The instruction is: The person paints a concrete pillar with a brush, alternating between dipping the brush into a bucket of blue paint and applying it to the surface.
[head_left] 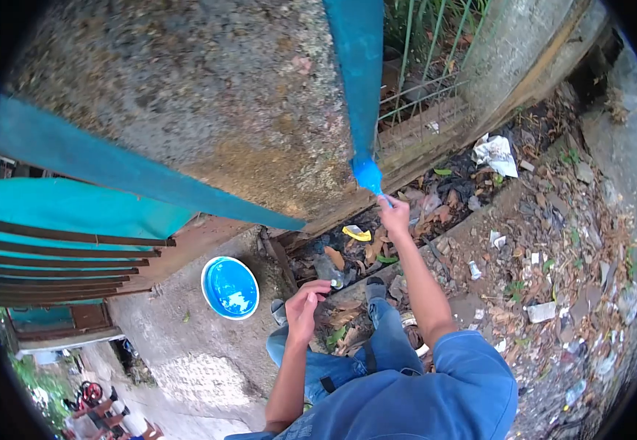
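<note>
My right hand [394,216] is closed around the handle of a paintbrush [367,174] loaded with bright blue paint. Its bristles touch the lower end of a blue-painted strip [359,81] on the edge of the concrete wall. My left hand [305,312] hangs in front of my legs with loosely bent fingers apart, and I see nothing held in it. To its left, a round white-rimmed bucket [205,282] of blue paint [232,286] stands on the ground.
A second blue strip [150,172] crosses the rough wall [216,88]. Below it runs a ditch with leaves, a yellow wrapper [357,233] and a white bag [494,155]. Litter covers the ground at right. A green wire fence [425,66] stands behind. People [106,422] are at lower left.
</note>
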Demonstrator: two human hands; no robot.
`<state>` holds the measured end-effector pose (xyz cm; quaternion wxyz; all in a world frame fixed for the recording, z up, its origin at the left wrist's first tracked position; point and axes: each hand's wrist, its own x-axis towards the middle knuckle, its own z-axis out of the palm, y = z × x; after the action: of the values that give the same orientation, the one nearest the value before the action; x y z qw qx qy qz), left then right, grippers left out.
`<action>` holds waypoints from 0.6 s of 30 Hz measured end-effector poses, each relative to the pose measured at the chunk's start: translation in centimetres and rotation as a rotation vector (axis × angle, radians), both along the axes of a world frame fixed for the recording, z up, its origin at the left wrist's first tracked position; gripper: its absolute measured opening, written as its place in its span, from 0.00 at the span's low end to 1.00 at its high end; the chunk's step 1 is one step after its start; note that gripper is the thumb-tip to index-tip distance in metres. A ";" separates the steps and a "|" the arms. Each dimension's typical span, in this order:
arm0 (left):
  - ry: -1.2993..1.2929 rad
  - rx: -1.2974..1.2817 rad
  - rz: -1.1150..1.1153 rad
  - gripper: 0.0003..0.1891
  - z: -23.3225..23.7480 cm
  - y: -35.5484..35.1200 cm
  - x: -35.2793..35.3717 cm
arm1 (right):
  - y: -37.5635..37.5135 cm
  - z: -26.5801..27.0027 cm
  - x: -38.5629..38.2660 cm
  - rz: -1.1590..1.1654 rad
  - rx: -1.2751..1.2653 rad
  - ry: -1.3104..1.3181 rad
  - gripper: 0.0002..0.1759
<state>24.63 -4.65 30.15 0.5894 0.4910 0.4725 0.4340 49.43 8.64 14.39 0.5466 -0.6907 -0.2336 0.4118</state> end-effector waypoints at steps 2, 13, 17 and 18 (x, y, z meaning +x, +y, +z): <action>0.018 0.002 -0.016 0.18 -0.6 0.0 -0.1 | 0.1 -4.2 0.4 -0.010 -0.053 -0.118 0.13; 0.044 -0.015 0.017 0.20 -0.5 0.9 -0.2 | 3.4 0.1 1.8 -0.033 -0.071 -0.132 0.13; 0.023 -0.019 0.024 0.20 -0.9 1.4 0.3 | 2.1 8.6 1.7 -0.011 0.050 0.256 0.13; 0.023 -0.022 0.021 0.20 -1.0 1.3 0.5 | 1.6 10.6 1.7 -0.010 0.044 0.255 0.13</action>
<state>25.09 -3.38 29.13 0.5848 0.4845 0.4889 0.4292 51.17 10.22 25.03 0.5891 -0.6216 -0.1677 0.4883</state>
